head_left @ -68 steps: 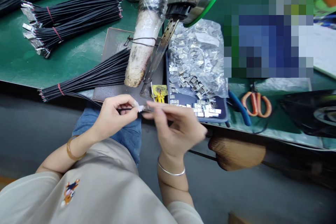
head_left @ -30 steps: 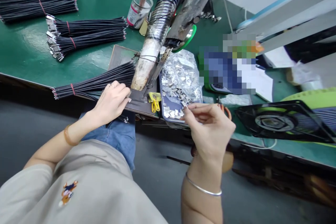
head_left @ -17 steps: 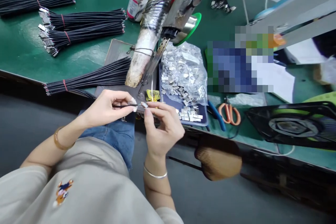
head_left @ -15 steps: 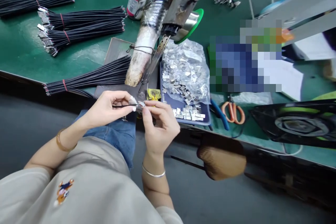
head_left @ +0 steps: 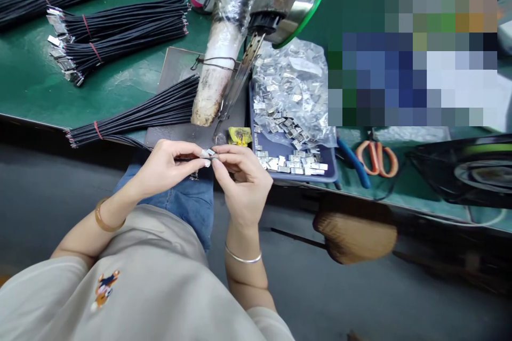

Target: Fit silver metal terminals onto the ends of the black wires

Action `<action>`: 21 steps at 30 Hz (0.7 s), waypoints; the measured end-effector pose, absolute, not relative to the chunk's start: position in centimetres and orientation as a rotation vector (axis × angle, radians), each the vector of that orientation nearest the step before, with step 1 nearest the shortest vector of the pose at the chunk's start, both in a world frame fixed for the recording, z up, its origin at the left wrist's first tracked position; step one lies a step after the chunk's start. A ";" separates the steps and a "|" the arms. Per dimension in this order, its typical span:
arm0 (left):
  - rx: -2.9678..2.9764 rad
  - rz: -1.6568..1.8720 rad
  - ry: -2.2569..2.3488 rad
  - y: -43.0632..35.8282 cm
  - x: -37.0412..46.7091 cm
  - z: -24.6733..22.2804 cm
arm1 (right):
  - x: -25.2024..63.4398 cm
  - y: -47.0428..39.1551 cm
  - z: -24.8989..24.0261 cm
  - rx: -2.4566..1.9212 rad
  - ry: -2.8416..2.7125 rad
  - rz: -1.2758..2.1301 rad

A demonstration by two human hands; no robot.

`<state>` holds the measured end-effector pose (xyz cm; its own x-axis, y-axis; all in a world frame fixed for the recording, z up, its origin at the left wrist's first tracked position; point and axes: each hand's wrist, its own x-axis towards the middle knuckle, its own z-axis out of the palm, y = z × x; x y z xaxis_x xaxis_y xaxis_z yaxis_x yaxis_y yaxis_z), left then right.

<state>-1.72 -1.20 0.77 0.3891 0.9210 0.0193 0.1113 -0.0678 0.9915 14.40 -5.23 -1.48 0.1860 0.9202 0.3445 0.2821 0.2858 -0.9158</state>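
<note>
My left hand (head_left: 170, 165) pinches the end of a black cable at the table's front edge. Opposite it, my right hand (head_left: 244, 176) pinches a small metal connector (head_left: 208, 153) at that cable end; the fingertips of both hands nearly meet and partly hide it. Behind my hands, a bundle of black cables (head_left: 148, 109) tied with a red band lies partly on a dark board (head_left: 168, 72). To the right, a blue tray (head_left: 331, 165) bears loose metal connectors (head_left: 294, 162) and a clear plastic bag (head_left: 296, 72) with more of them.
A wrapped duct (head_left: 218, 64) and a metal arm with a solder spool (head_left: 298, 10) hang over the board. More cable bundles (head_left: 124, 29) lie at the left. Right of the tray are orange-handled pliers (head_left: 376, 157), a blue-handled tool (head_left: 354, 162) and a black fan (head_left: 476, 173).
The view has shifted, so the tray and tools appear farther right. Both hands remain together at the connector, with the fingertips slightly closer around it.
</note>
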 end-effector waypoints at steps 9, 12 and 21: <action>1.873 0.898 0.946 -1.4 -1.9 0.4 | 15.2 -5.4 -0.8 -1.275 -1.501 0.568; 2.213 0.827 0.952 -1.4 -1.9 -0.1 | 15.1 -5.5 -0.4 -1.347 -1.624 0.379; 1.847 0.786 0.920 -1.3 -2.1 0.0 | 13.2 -5.7 -1.5 -1.325 -1.410 0.365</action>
